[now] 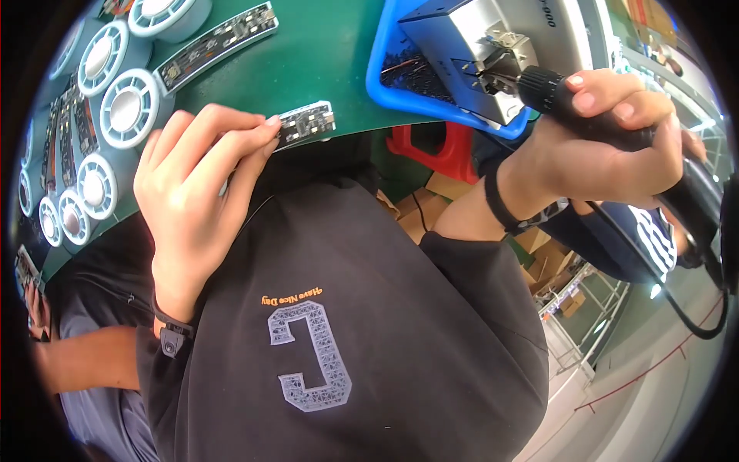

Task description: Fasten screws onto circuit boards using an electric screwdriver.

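Observation:
My left hand [192, 181] pinches one end of a narrow circuit board [309, 122] between thumb and fingertips, over the front edge of the green table. The board's populated side, with small chips, faces up. My right hand [608, 150] is wrapped round a black electric screwdriver [548, 92], held nearly level and pointing left. Its bit reaches the front opening of a silver metal screw feeder [453, 65]; whether it touches a screw there is too small to tell. The feeder stands in a blue tray [378, 77] with small dark pieces, seemingly screws, heaped inside.
On the green table [323, 46], several round pale-blue parts with silver centres [123, 112] stand at the left. A curved strip with a circuit board [219, 46] lies beside them, and more boards [68, 131] lie among them. A red stool [439, 150] is below the table; other people sit on both sides.

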`<state>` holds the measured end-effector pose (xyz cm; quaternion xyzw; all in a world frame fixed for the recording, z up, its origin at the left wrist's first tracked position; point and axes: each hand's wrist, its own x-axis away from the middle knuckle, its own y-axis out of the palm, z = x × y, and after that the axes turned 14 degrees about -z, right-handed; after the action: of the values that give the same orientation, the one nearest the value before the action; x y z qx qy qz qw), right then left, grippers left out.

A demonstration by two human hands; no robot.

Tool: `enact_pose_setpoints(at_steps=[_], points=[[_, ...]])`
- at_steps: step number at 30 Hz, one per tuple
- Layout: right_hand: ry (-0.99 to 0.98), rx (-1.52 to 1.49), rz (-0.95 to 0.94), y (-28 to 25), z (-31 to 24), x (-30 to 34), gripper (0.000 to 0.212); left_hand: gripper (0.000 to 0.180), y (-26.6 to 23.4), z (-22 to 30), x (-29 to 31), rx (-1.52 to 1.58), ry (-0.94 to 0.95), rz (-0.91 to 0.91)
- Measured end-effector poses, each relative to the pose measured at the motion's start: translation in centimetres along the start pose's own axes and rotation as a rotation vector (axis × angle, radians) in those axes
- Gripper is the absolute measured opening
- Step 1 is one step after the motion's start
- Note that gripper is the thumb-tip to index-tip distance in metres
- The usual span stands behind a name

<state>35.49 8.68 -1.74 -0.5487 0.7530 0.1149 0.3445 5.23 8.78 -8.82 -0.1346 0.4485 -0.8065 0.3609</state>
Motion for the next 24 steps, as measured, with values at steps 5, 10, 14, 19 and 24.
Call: enact_pose_setpoints(at_steps=[5, 10, 14, 19, 24], points=[[0.079, -0.326, 0.053, 3.3, -3.2, 1.7, 0.016, 0.018, -0.3, -1.0, 1.4, -0.024, -0.001, 0.001], [-0.081, -0.11, -0.129, 7.6, -4.6, 4.6, 0.016, 0.033, -0.3, -1.7, 2.5, -0.065, 0.021, -0.016], [-0.188, 0.123, -0.219, 8.6, -2.9, 6.2, 0.018, 0.036, 0.1, -2.0, 3.0, -0.088, 0.017, -0.003], [-0.125, -0.019, -0.161, 10.2, -2.9, 6.9, 0.02, 0.035, 0.2, -2.0, 3.1, -0.085, 0.01, -0.007], [0.004, -0.309, -0.07, 12.4, -4.1, 7.0, 0.025, 0.033, 0.6, -2.2, 3.0, -0.078, 0.008, 0.017]])
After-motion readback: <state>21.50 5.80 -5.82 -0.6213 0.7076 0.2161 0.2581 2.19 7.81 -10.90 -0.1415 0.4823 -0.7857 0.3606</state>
